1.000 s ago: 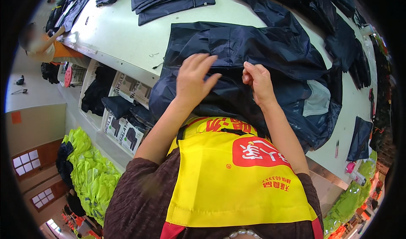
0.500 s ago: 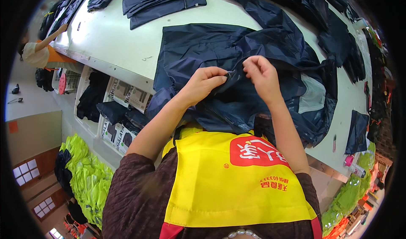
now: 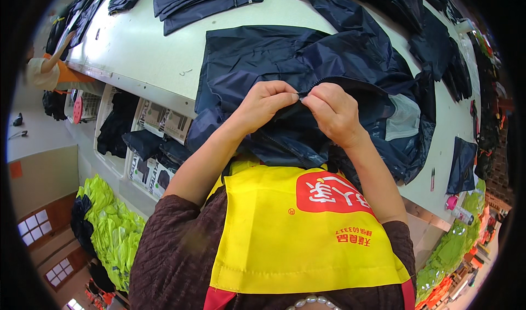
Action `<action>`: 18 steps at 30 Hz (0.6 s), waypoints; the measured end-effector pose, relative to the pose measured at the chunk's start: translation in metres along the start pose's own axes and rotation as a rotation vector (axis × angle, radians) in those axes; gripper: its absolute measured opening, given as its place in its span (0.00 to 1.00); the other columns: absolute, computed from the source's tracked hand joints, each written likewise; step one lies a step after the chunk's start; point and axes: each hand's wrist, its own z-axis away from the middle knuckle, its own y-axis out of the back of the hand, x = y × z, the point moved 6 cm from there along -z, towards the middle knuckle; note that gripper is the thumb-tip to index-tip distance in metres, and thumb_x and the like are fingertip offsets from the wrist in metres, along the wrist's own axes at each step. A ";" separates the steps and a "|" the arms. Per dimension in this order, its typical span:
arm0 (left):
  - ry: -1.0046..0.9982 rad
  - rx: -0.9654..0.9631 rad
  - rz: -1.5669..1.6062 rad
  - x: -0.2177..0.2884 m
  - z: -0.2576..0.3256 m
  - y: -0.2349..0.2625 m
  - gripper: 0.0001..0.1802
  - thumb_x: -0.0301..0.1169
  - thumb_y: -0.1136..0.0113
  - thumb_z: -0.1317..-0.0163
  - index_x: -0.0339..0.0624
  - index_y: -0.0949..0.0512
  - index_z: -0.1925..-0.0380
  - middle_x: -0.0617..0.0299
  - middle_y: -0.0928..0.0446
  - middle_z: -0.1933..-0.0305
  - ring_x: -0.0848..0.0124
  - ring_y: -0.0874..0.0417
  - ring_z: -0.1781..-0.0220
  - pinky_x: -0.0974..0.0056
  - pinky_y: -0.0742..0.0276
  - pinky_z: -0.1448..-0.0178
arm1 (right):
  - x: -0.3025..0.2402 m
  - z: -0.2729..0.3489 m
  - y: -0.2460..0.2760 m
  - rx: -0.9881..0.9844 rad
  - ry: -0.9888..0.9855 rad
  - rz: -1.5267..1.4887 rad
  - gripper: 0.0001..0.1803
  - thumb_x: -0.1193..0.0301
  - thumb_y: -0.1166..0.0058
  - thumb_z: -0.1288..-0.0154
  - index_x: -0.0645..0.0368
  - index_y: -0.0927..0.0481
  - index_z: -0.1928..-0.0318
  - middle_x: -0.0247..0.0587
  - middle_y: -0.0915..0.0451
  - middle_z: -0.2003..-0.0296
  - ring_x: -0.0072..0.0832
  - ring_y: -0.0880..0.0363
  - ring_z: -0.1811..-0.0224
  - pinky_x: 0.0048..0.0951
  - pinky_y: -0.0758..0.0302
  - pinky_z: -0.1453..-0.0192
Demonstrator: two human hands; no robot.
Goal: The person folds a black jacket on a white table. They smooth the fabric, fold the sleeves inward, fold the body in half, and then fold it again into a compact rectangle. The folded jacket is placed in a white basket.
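Note:
A dark navy jacket (image 3: 246, 55) of thin, shiny fabric lies rumpled on the table in front of me. Its zipper (image 3: 346, 82) curves along the opening to where both hands meet. My left hand (image 3: 267, 106) is closed, thumb and forefinger pinching the zipper's end. Right beside it, my right hand (image 3: 333, 112) is closed too, its fingertips pinching the zipper and almost touching the left ones. The fingers cover the small parts they hold. A pale mesh panel (image 3: 402, 117) shows on the jacket to the right of my right hand.
Folded dark garments (image 3: 205, 3) are stacked at the far side of the white table (image 3: 148, 52); more dark clothes (image 3: 438, 47) lie far right. A pen (image 3: 432, 179) and a bottle (image 3: 463, 215) lie near the right edge. Crates (image 3: 112, 129) stand below, left. Another person (image 3: 44, 71) is at far left.
My right hand has come down and left, from slightly apart to right against the left fingertips, and now pinches the zipper. The left hand stays about where it was.

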 end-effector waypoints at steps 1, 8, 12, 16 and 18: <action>0.033 0.029 0.068 -0.004 -0.001 0.000 0.06 0.28 0.43 0.40 0.38 0.20 0.67 0.70 0.23 0.69 0.83 0.26 0.65 0.77 0.30 0.59 | -0.001 0.000 0.000 0.015 0.033 0.017 0.09 0.77 0.42 0.49 0.58 0.24 0.65 0.39 0.25 0.66 0.33 0.23 0.63 0.27 0.22 0.61; 0.090 0.033 0.354 -0.010 0.000 -0.012 0.05 0.29 0.43 0.40 0.40 0.21 0.67 0.69 0.21 0.67 0.83 0.23 0.65 0.78 0.29 0.57 | 0.008 0.005 0.003 -0.034 -0.048 -0.076 0.10 0.76 0.41 0.48 0.57 0.26 0.64 0.38 0.25 0.63 0.35 0.23 0.60 0.28 0.22 0.60; 0.037 0.062 0.278 -0.006 0.003 -0.012 0.05 0.28 0.41 0.40 0.40 0.21 0.66 0.68 0.21 0.68 0.83 0.24 0.66 0.79 0.29 0.59 | 0.023 0.017 0.013 0.021 -0.678 -0.364 0.04 0.74 0.43 0.41 0.58 0.24 0.66 0.39 0.24 0.70 0.28 0.23 0.70 0.23 0.26 0.67; -0.066 0.100 0.028 0.005 0.004 -0.018 0.06 0.29 0.41 0.40 0.37 0.21 0.67 0.70 0.23 0.71 0.84 0.27 0.69 0.79 0.32 0.63 | 0.026 0.036 -0.008 -0.079 -1.164 -0.815 0.09 0.67 0.44 0.38 0.62 0.22 0.69 0.34 0.24 0.77 0.17 0.27 0.77 0.17 0.32 0.74; -0.120 0.106 -0.076 0.010 0.005 -0.022 0.06 0.29 0.40 0.40 0.36 0.21 0.68 0.70 0.24 0.72 0.84 0.29 0.70 0.79 0.34 0.65 | 0.029 0.041 -0.013 -0.081 -1.144 -0.836 0.12 0.66 0.43 0.38 0.63 0.22 0.69 0.32 0.24 0.77 0.15 0.29 0.79 0.17 0.34 0.75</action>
